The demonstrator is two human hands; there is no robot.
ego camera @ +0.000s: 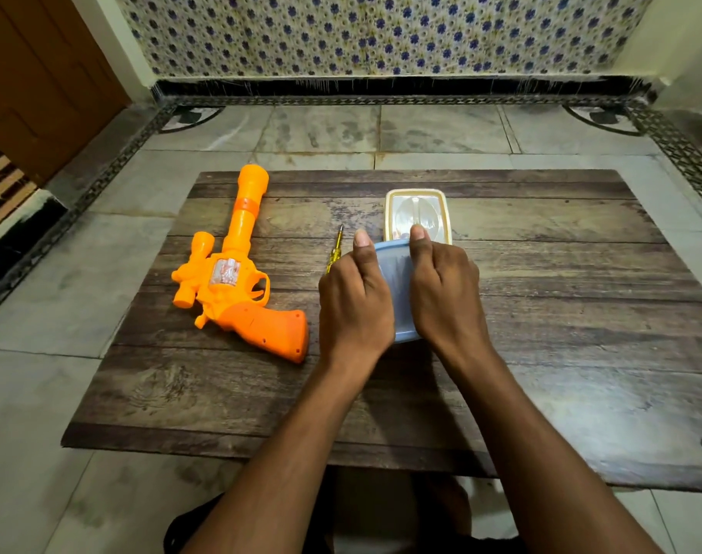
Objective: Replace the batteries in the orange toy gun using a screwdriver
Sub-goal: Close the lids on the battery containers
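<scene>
Both hands are clamping a pale blue lid between them: the left hand is gripping its left edge with fingers curled under and thumb stretched along the rim, and the right hand is gripping the right edge the same way, its thumb tip reaching the lid's far edge. The lid is being held tilted, its far edge overlapping the near rim of a clear, cream-rimmed container sitting on the wooden tabletop. The orange toy gun is lying flat on the tabletop's left part, barrel pointing away from the person and handle toward them, well apart from the hands. A yellow-handled screwdriver is lying between the gun and the left hand, its near end hidden behind that hand.
</scene>
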